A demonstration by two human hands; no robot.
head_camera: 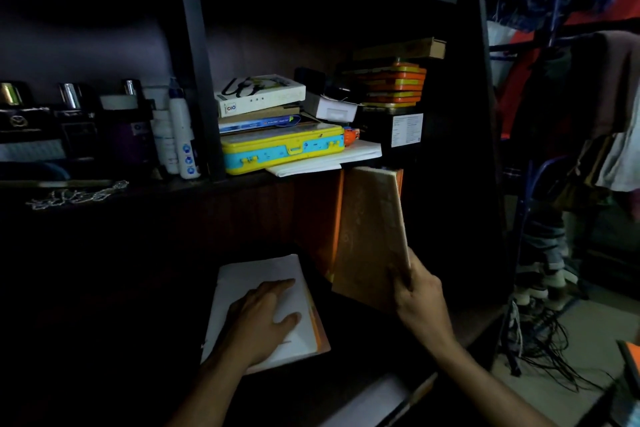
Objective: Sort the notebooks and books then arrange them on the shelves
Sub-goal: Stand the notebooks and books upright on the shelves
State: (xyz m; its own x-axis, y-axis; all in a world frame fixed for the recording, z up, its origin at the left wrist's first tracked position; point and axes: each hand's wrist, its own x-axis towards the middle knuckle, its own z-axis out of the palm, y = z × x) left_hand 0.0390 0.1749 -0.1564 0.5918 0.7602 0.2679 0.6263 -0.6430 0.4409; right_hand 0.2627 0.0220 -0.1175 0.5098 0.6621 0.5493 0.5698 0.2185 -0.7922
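Your right hand (pixel 417 291) at lower right of centre grips a brown book (pixel 369 239) by its lower corner, fingers curled round the edge, holding it upright and slightly tilted in the lower shelf bay, just beside an orange book (pixel 320 218) standing to its left. Your left hand (pixel 263 319) at lower centre lies flat, fingers straight and spread, pressing on a white notebook (pixel 258 288) with an orange edge that rests flat on the lower shelf (pixel 478 322). Upper shelf (pixel 194 184), centre frame: a yellow and blue case (pixel 282 147) with a white box (pixel 259 94) and thin books stacked on top, white papers (pixel 325 159) poking out beneath it. Right of that, a stack of orange and yellow tins (pixel 394 83) on a black box (pixel 391 128), cardboard box (pixel 401 48) on top. Left bay: white bottles (pixel 180 132) and dark jars, too dim to read. Silver chain (pixel 76 196) at the left shelf edge. Clothes (pixel 588 80) hang at far right, cables (pixel 547 347) on the floor below.
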